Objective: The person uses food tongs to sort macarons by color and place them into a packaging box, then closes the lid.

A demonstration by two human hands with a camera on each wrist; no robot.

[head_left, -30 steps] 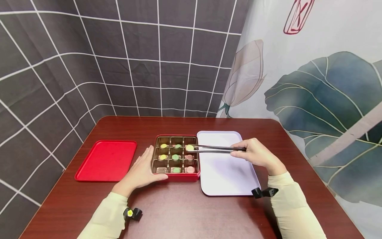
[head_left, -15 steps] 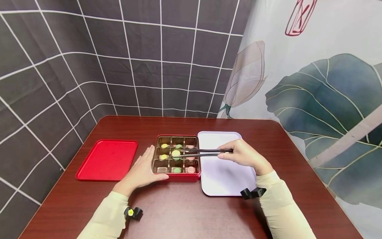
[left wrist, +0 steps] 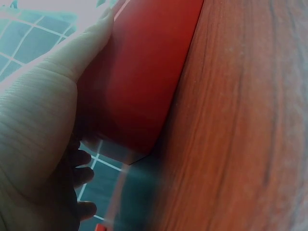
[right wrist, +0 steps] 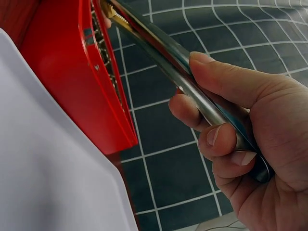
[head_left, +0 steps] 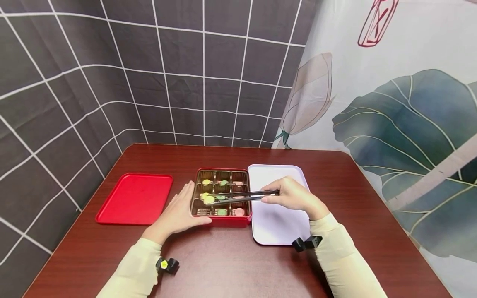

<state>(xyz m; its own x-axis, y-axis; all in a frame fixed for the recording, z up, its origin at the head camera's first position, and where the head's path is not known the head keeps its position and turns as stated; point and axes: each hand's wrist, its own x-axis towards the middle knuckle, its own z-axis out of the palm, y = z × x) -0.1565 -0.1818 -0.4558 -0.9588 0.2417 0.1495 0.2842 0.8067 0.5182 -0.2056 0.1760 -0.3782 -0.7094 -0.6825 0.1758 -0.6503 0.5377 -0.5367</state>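
A red box point(head_left: 232, 222) with a gold divided insert holds small round yellow, green and pink pieces in its compartments. My left hand point(head_left: 178, 213) rests against the box's left front corner, fingers fairly straight along the left side and thumb along the front. In the left wrist view, that thumb point(left wrist: 89, 43) touches the red wall. My right hand point(head_left: 294, 196) grips metal tongs point(head_left: 246, 198), also seen in the right wrist view as long shiny tongs point(right wrist: 192, 94). At their tips is a round yellow piece point(head_left: 209, 200), over the left column of compartments. The front left compartment point(head_left: 203, 211) shows only its ribbed floor.
A pale lavender tray point(head_left: 279, 227) stands against the box's right side, under my right hand. A red tray point(head_left: 134, 198) lies on the wooden table point(head_left: 223, 260) to the left. A dark gridded curtain point(head_left: 186, 91) hangs behind, with a floral curtain point(head_left: 410, 124) at the right.
My right hand and the tongs have moved left across the box, carrying the yellow piece from the right column to the left one. My left hand has stayed at the box's corner.
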